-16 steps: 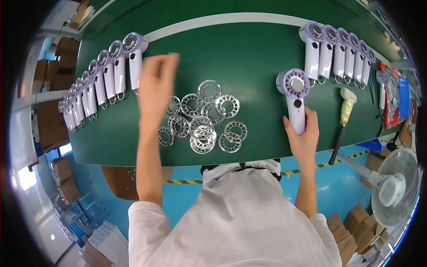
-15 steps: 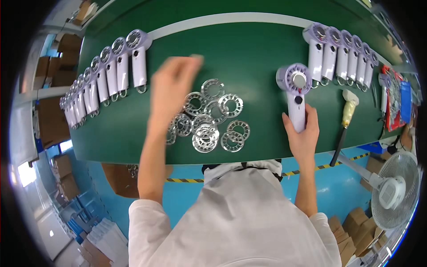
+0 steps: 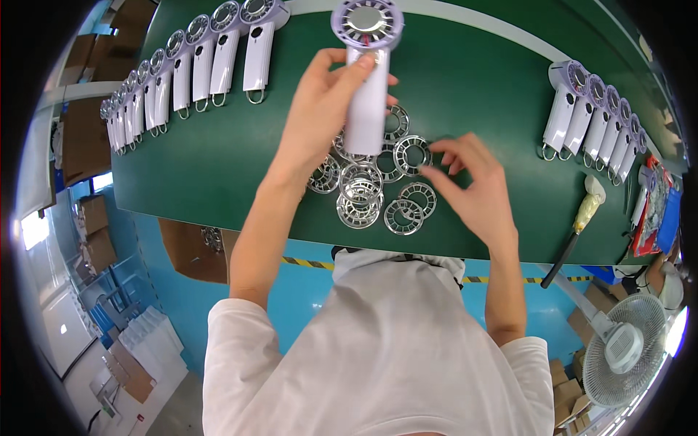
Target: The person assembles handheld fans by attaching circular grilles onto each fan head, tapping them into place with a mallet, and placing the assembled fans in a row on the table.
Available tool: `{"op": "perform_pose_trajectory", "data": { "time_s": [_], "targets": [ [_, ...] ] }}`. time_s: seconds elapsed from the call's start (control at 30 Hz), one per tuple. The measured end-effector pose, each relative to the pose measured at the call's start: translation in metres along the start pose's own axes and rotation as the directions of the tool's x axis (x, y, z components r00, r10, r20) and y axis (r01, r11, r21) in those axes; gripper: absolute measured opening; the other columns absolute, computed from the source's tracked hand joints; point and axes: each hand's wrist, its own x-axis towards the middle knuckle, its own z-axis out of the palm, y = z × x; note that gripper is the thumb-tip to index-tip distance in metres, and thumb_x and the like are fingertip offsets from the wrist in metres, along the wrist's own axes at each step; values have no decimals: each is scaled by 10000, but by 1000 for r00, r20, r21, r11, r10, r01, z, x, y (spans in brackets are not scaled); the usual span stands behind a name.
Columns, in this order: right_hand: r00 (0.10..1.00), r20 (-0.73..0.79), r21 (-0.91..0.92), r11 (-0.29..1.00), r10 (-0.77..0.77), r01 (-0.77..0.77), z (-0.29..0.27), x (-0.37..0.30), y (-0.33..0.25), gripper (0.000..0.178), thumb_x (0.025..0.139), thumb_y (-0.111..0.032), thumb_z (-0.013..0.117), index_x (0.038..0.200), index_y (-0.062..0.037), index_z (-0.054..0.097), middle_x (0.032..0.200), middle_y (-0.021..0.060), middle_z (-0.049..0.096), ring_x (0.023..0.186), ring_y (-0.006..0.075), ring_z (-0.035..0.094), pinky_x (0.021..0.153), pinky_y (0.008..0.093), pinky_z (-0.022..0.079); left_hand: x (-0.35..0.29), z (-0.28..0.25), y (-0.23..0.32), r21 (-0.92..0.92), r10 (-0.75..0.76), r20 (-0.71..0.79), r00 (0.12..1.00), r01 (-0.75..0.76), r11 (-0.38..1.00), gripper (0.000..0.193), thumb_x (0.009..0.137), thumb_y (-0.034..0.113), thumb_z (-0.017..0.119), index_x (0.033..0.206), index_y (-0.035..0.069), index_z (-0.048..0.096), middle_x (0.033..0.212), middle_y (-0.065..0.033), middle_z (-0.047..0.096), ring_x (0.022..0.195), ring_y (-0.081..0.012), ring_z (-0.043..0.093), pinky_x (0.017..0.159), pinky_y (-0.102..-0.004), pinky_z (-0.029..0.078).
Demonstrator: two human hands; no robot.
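Observation:
My left hand (image 3: 323,102) is wrapped around a lilac-and-white handheld fan (image 3: 366,109), raised over the table with its round head (image 3: 367,23) pointing away from me. No chrome trim ring shows on that head, and a small red detail is visible near its neck. My right hand (image 3: 472,182) has its thumb and fingers apart beside a chrome slotted ring (image 3: 412,155) at the right of a loose pile. Its fingertips are close to the ring's edge; contact is hard to make out. More rings (image 3: 360,182) overlap on the table, some partly hidden behind the fan.
A row of fans (image 3: 258,51) with shiny rings lines the green table (image 3: 480,87) at the left, and another row (image 3: 574,109) stands at the right. A yellow-handled tool (image 3: 587,207) lies at the right, near a red-and-blue packet (image 3: 654,211). Below are a carton (image 3: 190,251) and a white fan (image 3: 625,349).
The handheld fan has passed from my right hand to my left and moved left, above the rings. My right hand has come to the pile's right edge. The view has shifted.

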Motion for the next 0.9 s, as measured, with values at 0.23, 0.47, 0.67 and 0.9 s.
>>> {"op": "perform_pose_trajectory", "data": {
  "time_s": [0.23,0.47,0.67,0.9],
  "targets": [
    [989,38,-192,970,-143,147,31,-12,17,300,755,-82,828,1010,-12,688,941,82,546,763,201,585,653,323,507,-3,-8,0,-5,-52,-78,996,51,999,394,1003,293,598,1180,-26,450,977,-154,692,777,-180,693,647,-305,580],
    [952,-274,173,981,134,-89,14,-14,27,226,841,10,702,1054,-19,631,898,82,641,737,160,654,706,274,528,-6,10,1,76,-123,-21,992,124,989,445,954,324,679,1164,-7,469,939,-121,689,744,-139,661,640,-268,549],
    [829,-238,287,852,506,-438,-5,-18,27,443,880,2,663,1301,-79,550,871,80,659,631,132,640,627,275,514,-8,23,4,110,-157,5,988,155,982,364,972,288,649,1155,18,488,907,-107,685,755,-146,667,652,-273,556],
    [905,-296,-352,846,304,-400,-20,-15,14,406,876,-142,691,1258,-50,589,1198,142,548,715,283,650,642,415,532,-7,28,-3,149,-167,36,985,160,976,442,926,284,721,1140,-12,473,882,-92,677,708,-113,640,607,-259,527]
  ]
}}
